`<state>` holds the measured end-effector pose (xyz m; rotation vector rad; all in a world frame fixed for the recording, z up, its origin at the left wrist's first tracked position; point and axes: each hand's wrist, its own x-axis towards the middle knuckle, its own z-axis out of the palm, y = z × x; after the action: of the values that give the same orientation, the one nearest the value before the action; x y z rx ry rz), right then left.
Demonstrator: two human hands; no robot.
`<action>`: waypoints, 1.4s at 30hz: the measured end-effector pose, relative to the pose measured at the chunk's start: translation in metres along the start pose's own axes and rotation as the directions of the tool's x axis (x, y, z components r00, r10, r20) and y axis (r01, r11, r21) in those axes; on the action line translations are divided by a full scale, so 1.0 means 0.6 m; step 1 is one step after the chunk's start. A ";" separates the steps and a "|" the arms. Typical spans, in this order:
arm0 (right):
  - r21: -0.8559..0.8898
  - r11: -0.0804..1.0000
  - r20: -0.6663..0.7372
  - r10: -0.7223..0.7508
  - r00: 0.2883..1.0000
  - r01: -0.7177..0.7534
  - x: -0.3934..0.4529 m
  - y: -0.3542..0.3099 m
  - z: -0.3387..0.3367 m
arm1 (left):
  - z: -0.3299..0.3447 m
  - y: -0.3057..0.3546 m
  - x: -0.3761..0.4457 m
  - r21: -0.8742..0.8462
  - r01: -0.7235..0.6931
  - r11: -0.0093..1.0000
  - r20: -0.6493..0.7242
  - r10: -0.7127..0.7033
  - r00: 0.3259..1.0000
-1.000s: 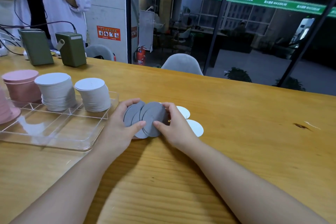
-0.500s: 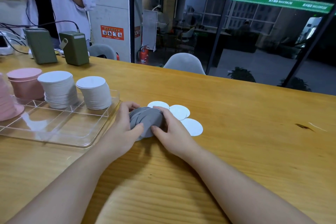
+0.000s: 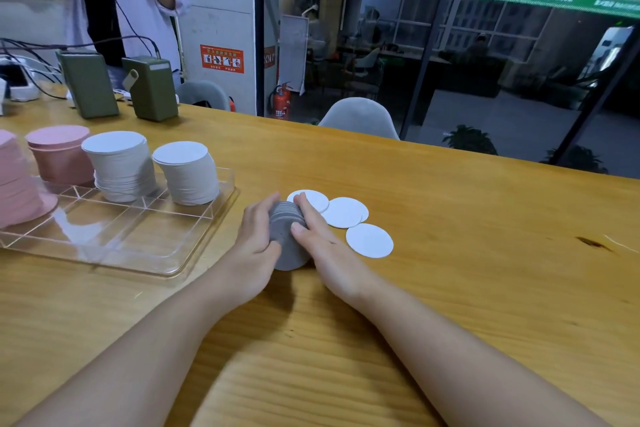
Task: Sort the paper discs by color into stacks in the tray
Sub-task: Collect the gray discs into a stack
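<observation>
Squeezing a stack of grey discs (image 3: 287, 239) at frame centre, your left hand (image 3: 254, 246) and right hand (image 3: 325, 246) press it from either side, fingers held together along its edge. It seems tipped on its side on the table (image 3: 450, 270), right of the clear tray (image 3: 145, 246); three white discs (image 3: 346, 213) lie just beyond.

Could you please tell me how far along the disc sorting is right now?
Done: pink stacks and white stacks stand in the tray. In hand: the left hand and right hand squeeze a grey stack together on the table. Left: that stack and the loose white discs.
</observation>
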<state>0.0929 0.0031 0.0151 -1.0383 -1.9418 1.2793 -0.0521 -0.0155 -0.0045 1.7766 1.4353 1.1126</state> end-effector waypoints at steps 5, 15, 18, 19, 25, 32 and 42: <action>-0.249 0.967 -0.030 -0.054 0.998 0.045 0.010 0.011 -0.004 | -0.005 0.001 -0.004 0.114 -0.070 0.991 -0.049 0.076 0.996; -0.365 0.921 -0.145 -0.202 0.969 0.137 0.015 0.018 -0.017 | -0.005 0.002 -0.013 0.399 -0.060 0.915 -0.005 0.068 0.998; -0.352 0.925 -0.176 -0.214 0.961 0.141 0.015 0.018 -0.014 | 0.005 0.005 -0.016 0.415 -0.022 0.909 -0.081 0.061 0.995; -0.320 0.936 -0.197 -0.215 0.957 0.145 0.015 0.020 -0.012 | 0.009 0.005 -0.015 0.422 -0.010 0.907 -0.120 0.067 0.990; -0.158 0.974 -0.278 -0.200 0.939 0.161 0.008 0.022 0.001 | 0.021 0.014 -0.013 0.483 -0.007 0.875 -0.202 0.119 0.972; -0.006 0.977 -0.383 -0.198 0.902 0.212 -0.004 0.013 0.003 | 0.024 0.031 -0.015 0.484 -0.059 0.873 -0.226 0.189 0.956; 0.006 0.972 -0.331 -0.220 0.918 0.236 -0.011 0.015 0.001 | 0.010 0.022 -0.016 0.476 -0.112 0.872 -0.194 0.228 0.954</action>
<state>0.0985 -0.0005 0.0060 -0.9051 -1.7115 0.9494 -0.0413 -0.0275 0.0018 2.1911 1.8397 1.1830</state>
